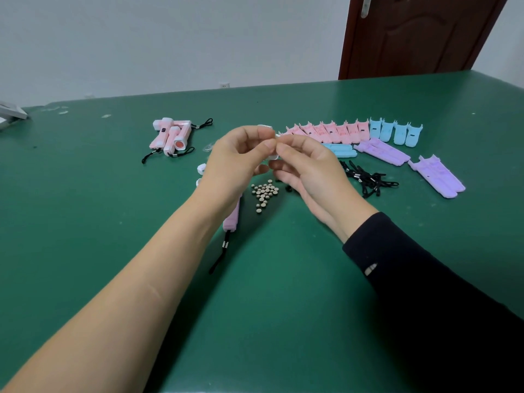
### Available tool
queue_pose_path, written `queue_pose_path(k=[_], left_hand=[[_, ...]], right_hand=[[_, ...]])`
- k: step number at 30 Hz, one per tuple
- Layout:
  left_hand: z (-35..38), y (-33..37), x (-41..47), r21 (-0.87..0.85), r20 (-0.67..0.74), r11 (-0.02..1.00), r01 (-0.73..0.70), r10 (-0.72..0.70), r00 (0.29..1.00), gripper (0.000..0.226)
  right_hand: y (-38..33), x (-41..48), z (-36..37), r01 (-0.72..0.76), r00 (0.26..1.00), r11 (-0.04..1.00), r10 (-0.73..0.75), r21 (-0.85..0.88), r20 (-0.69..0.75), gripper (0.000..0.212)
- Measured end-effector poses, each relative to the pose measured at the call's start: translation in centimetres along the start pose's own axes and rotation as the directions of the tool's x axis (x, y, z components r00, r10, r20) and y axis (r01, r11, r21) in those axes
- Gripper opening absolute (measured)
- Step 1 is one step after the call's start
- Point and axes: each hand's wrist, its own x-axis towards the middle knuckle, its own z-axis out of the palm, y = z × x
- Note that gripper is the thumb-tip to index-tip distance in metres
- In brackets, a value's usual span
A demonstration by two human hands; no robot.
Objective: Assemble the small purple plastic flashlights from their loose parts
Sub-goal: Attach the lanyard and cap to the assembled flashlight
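Green tabletop (85,222) spreads beneath us. Nearest, a purple flashlight body (233,215) lies under our left wrist, button cells (265,192) just short of both hands. Our left hand (236,160) and right hand (307,168), fingers curled, pinch a small white part (272,157) between them. Beyond runs a row of pink shells (326,131); purple shells (438,177) lie farther right.

- Purple body (233,215), lanyard attached, is lying under the left hand (238,163).
- Purple shells (381,151) are lying flat, right of the right hand (309,165).
- White part (272,157) is being pinched between both hands.
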Motion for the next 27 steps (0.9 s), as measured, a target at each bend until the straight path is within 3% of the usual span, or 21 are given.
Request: queue_pose_path(k=[6, 13, 17, 21, 27], left_hand=[[-0.3, 0.1, -0.1, 0.047, 0.131, 0.998, -0.037, 0.031, 0.991, 0.035], [-0.1, 0.5, -0.6, 0.101, 0.095, 0.981, -0.167, 0.157, 0.983, 0.039], [0.3, 0.6, -1.1, 0.262, 0.080, 0.926, -0.272, 0.260, 0.962, 0.038], [0.4, 0.4, -1.2, 0.387, 0.076, 0.860, -0.333, 0.330, 0.941, 0.039], [0.4, -0.4, -0.9, 0.441, 0.045, 0.835, -0.328, 0.345, 0.938, 0.047]], right_hand=[[-0.1, 0.6, -0.7, -0.083, 0.996, 0.959, 0.075, 0.273, 0.041, 0.009], [0.1, 0.6, -1.1, -0.337, 0.941, 0.763, 0.256, 0.552, 0.220, 0.016], [0.2, 0.5, -1.2, -0.341, 0.940, 0.762, 0.272, 0.551, 0.205, 0.026], [0.2, 0.6, -1.2, -0.307, 0.952, 0.840, 0.266, 0.448, 0.153, 0.015], [-0.2, 0.5, -0.9, -0.288, 0.954, 0.898, 0.240, 0.332, 0.178, 0.016]])
